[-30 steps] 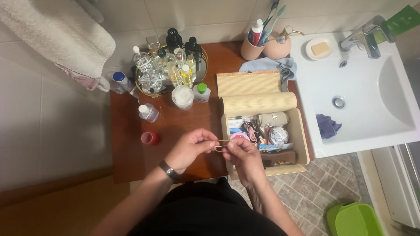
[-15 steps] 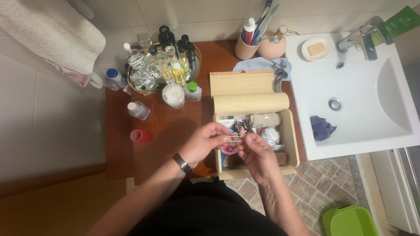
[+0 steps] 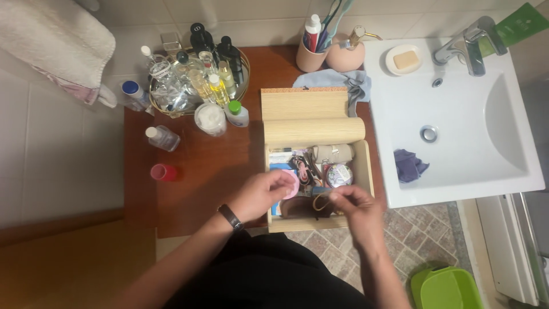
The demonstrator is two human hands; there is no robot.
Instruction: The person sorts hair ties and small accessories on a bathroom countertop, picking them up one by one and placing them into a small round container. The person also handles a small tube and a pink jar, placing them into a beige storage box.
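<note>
Towel (image 3: 54,43) at 10 o'clock: cut by top and left edges. Green bin (image 3: 449,289) at 5 o'clock: cut by bottom edge. Wooden box (image 3: 366,171) contents: partly hidden under left hand (image 3: 264,194), right hand (image 3: 357,209); small items indistinct.

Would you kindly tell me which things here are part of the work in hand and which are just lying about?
In hand:
- right hand pinching elastic loop
- left hand over open wooden box

Lying about:
- bottle tray
- toothbrush cup
- red cap
- soap
- sink
</note>
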